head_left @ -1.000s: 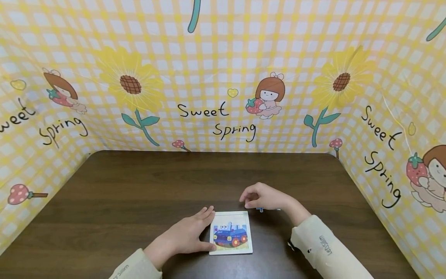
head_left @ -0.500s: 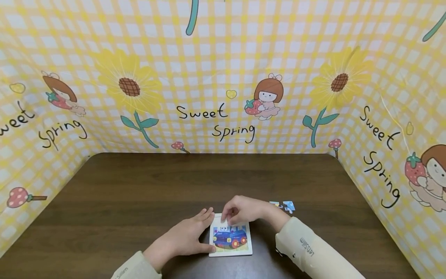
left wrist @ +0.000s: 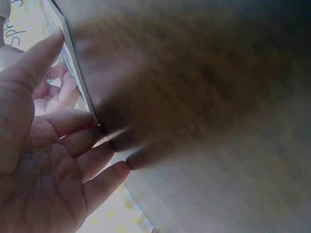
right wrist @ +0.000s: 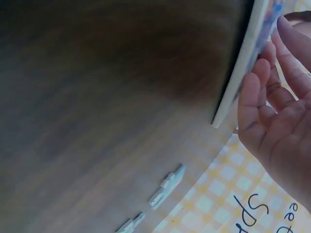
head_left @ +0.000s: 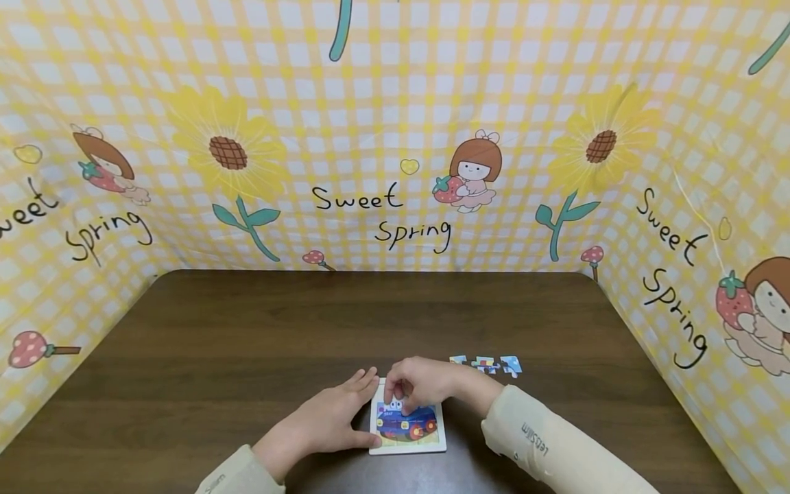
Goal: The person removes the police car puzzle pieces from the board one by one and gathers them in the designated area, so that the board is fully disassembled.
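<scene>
A square jigsaw puzzle board (head_left: 413,451) with a pale frame lies flat, its picture showing a blue vehicle with eyes and red wheels. My left hand (head_left: 330,415) rests along its left side. The thumb lies on the near left corner and the straight fingers reach the far one, as the left wrist view also shows along the board's edge (left wrist: 80,77). Over the upper part of the picture, my right hand (head_left: 426,381) curls its thumb and index finger around a puzzle piece, mostly hidden under the fingers, close on the board.
Several loose puzzle pieces lie on the dark wooden table (head_left: 296,315) beyond the board to the right: a small one (head_left: 458,359), a colourful middle one (head_left: 485,363) and a light blue one (head_left: 511,364). A yellow checked cloth (head_left: 370,137) walls the table's back and sides.
My right hand has moved left from the loose pieces onto the board and now sits slightly lower over the picture. The loose pieces have come into view. My left hand has stayed in place.
</scene>
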`<state>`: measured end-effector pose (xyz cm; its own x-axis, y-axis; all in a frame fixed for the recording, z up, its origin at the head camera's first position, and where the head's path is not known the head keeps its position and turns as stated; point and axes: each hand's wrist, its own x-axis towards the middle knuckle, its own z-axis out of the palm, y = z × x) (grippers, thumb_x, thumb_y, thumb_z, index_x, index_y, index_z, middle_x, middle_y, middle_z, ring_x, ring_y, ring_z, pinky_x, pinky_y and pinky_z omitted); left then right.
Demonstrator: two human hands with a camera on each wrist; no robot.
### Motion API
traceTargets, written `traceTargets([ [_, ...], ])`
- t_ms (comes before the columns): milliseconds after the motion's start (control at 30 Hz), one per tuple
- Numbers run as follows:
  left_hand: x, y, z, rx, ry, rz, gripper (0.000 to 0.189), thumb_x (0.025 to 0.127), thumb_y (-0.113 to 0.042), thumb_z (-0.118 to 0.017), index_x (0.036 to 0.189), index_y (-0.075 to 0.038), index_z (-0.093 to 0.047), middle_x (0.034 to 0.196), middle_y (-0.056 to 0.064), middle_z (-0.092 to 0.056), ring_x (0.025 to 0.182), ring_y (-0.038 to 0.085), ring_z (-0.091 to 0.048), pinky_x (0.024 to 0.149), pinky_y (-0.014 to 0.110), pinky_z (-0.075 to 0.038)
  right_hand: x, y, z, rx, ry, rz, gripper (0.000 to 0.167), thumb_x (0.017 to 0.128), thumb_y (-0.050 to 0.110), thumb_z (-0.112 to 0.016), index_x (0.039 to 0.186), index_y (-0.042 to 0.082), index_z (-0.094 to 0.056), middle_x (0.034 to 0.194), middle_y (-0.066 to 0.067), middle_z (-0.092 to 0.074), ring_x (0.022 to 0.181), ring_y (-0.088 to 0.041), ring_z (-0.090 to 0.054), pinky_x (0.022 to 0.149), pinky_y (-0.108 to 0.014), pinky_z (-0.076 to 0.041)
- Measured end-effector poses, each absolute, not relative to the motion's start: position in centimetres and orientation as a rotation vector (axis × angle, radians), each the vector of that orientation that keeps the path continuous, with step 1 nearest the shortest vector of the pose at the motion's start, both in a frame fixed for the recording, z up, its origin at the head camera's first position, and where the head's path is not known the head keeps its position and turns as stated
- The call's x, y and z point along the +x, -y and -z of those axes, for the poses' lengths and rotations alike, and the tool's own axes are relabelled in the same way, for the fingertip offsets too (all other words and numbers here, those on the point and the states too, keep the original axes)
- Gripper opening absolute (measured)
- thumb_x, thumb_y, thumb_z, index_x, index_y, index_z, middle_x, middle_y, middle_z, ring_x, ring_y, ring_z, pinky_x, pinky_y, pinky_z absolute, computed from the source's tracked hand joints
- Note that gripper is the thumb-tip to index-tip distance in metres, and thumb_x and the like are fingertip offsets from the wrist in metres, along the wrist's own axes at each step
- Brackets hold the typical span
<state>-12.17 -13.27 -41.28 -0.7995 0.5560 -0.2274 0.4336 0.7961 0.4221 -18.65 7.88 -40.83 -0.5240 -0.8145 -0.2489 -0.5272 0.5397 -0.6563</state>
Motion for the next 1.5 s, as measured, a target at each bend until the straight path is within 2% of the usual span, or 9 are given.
traceTargets([
  [533,-12.15,13.16,41.38,0.751,-2.645,-0.510,0.095,0.082,-0.056,-0.074,0.150,0.001,-0.040,0.161,0.017,-0.032,0.149,0.036,-0.030,0.112,0.055,-0.038,-17.93,-7.87,41.10,-1.077,-2.290,0.672,0.020,0.086,0.000,-0.074,0.099,0.012,-0.066,0.090,0.003,-0.055,0.076,-0.005,-0.048,0.072,-0.014,-0.044],
  [833,-12.06,13.06,41.42,0.735,-2.644,-0.499,0.094,0.082,-0.056,-0.074,0.150,0.000,-0.041,0.161,0.017,-0.032,0.150,0.034,-0.030,0.111,0.054,-0.040,-17.78,-7.94,41.22,-1.080,-2.274,0.722,0.021,0.086,-0.001,-0.074,0.097,0.013,-0.063,0.090,-0.001,-0.057,0.075,-0.004,-0.047,0.072,-0.015,-0.044],
  [1233,-12.36,13.17,41.29,0.730,-2.638,-0.494,0.095,0.082,-0.058,-0.073,0.150,0.000,-0.040,0.161,0.016,-0.031,0.150,0.034,-0.029,0.113,0.054,-0.037,-18.12,-7.96,41.17,-1.060,-2.195,0.914,0.010,0.089,0.000,-0.070,0.091,0.008,-0.066,0.084,0.000,-0.064,0.072,-0.001,-0.051,0.072,-0.017,-0.047],
  [1500,-12.37,13.23,41.34,0.746,-2.645,-0.504,0.094,0.083,-0.056,-0.073,0.150,0.001,-0.040,0.161,0.017,-0.032,0.150,0.034,-0.029,0.113,0.054,-0.037,-17.95,-7.83,40.87,-1.042,-2.167,0.961,0.008,0.090,-0.001,-0.069,0.090,0.006,-0.067,0.081,0.001,-0.062,0.072,-0.001,-0.052,0.070,-0.016,-0.048],
])
